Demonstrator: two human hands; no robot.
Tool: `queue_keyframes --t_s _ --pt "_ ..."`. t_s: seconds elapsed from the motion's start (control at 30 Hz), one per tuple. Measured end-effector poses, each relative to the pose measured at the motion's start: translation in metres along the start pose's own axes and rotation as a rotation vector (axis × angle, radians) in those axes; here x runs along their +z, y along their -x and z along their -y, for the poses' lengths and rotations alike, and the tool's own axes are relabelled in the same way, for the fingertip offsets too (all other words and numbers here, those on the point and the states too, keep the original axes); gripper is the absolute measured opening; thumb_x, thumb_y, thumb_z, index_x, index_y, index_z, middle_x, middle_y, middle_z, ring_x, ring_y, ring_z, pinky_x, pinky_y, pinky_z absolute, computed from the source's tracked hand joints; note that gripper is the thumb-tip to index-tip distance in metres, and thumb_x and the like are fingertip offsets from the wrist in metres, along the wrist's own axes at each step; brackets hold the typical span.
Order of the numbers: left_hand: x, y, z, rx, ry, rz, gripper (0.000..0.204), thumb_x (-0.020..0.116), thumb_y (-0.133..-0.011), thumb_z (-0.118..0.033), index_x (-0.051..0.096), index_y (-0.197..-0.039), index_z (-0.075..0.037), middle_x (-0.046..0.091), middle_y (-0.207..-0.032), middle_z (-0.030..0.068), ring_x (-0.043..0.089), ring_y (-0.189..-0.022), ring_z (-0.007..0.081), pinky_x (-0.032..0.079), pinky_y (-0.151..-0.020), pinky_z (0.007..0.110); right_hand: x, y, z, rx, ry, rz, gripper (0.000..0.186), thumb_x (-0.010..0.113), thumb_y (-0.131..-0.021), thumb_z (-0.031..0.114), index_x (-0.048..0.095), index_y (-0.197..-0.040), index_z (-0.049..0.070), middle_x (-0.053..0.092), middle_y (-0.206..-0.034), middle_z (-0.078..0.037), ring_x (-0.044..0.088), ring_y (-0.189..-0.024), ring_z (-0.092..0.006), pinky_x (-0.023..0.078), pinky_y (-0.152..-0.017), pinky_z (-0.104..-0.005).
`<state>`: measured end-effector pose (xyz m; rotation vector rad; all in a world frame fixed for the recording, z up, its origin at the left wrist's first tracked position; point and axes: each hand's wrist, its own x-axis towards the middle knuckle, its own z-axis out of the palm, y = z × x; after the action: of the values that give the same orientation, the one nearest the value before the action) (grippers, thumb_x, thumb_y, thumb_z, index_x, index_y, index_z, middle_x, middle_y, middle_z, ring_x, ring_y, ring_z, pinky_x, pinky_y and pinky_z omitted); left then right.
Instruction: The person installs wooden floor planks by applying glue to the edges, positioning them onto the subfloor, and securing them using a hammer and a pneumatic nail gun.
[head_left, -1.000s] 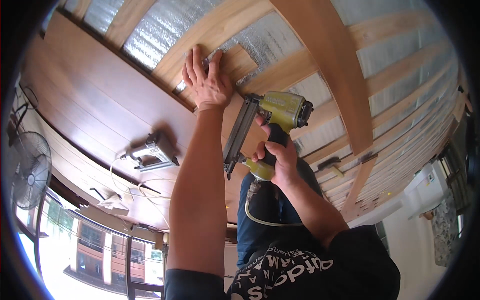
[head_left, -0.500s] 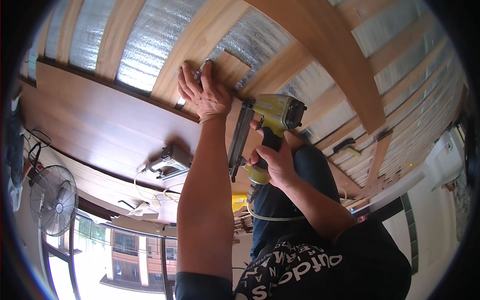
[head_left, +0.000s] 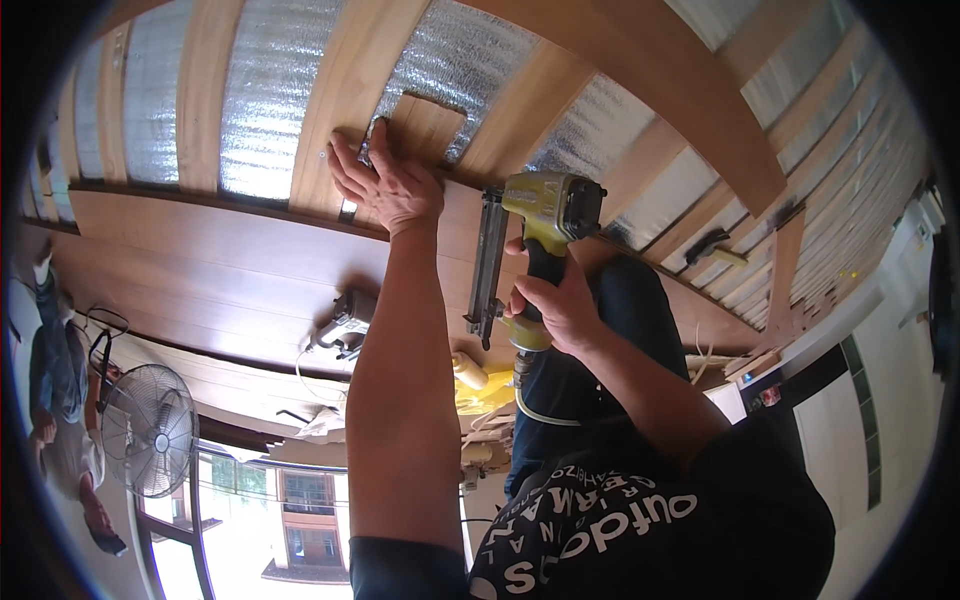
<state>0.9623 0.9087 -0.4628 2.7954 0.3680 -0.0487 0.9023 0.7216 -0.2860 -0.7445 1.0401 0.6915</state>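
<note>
My left hand (head_left: 392, 192) lies with its fingers stretched out on a pale wooden batten (head_left: 335, 110), close to the finished floorboards' edge. Beside its index finger is a short piece of wood (head_left: 425, 128), lying across silvery foil (head_left: 270, 95). In my right hand (head_left: 558, 303) is a yellow-green nail gun (head_left: 548, 205), gripped by its black handle. Its long dark magazine (head_left: 488, 260) faces toward my left forearm. A pale air hose (head_left: 530, 408) runs from the base of the handle. The gun is apart from the wood under my left hand.
A loose plank (head_left: 690, 110) crosses the battens at upper right, with a hammer (head_left: 715, 248) beyond it. A second nail gun (head_left: 350, 315) rests on the laid boards (head_left: 230, 250). A standing fan (head_left: 160, 430) and another person (head_left: 60, 370) are at left; a bottle (head_left: 468, 370) lies on yellow plastic.
The view has shifted, bringing another person into sight at the left. My left hand stays on the batten, and my right hand keeps its hold on the nail gun.
</note>
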Motion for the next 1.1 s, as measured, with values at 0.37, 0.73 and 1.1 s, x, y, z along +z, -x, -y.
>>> queue_keyframes --t_s 0.37,0.73,1.1 --pt "0.003 0.005 -0.001 0.02 0.005 -0.001 0.059 0.049 -0.086 -0.012 0.051 -0.145 -0.014 0.021 -0.164 0.0286 0.015 -0.152 0.0511 0.017 -0.116 0.068 -0.02 0.009 -0.008 -0.012 0.039 -0.035 0.058 0.062 -0.09 -0.003 0.04 -0.143 -0.001 0.059 -0.124 -0.014 0.064 -0.074 -0.0154 0.06 -0.073 -0.0363" --pt "0.016 0.007 0.007 0.011 -0.042 -0.068 0.053 0.049 -0.09 -0.013 0.057 -0.142 -0.019 0.025 -0.164 0.0215 0.022 -0.152 0.0438 0.021 -0.116 0.065 -0.149 0.076 -0.007 -0.158 -0.096 -0.223 0.066 0.065 -0.086 0.0 0.041 -0.147 -0.002 0.048 -0.155 -0.015 0.064 -0.074 -0.0198 0.058 -0.07 -0.0386" --pt "0.018 0.01 0.014 0.04 -0.067 -0.042 0.06 0.05 -0.089 -0.014 0.049 -0.149 -0.02 0.022 -0.165 0.023 0.021 -0.152 0.0448 0.021 -0.115 0.065 -0.145 0.062 -0.001 -0.037 0.015 -0.103 0.063 0.061 -0.088 -0.004 0.039 -0.148 -0.001 0.049 -0.153 -0.011 0.064 -0.077 -0.0161 0.059 -0.073 -0.0361"
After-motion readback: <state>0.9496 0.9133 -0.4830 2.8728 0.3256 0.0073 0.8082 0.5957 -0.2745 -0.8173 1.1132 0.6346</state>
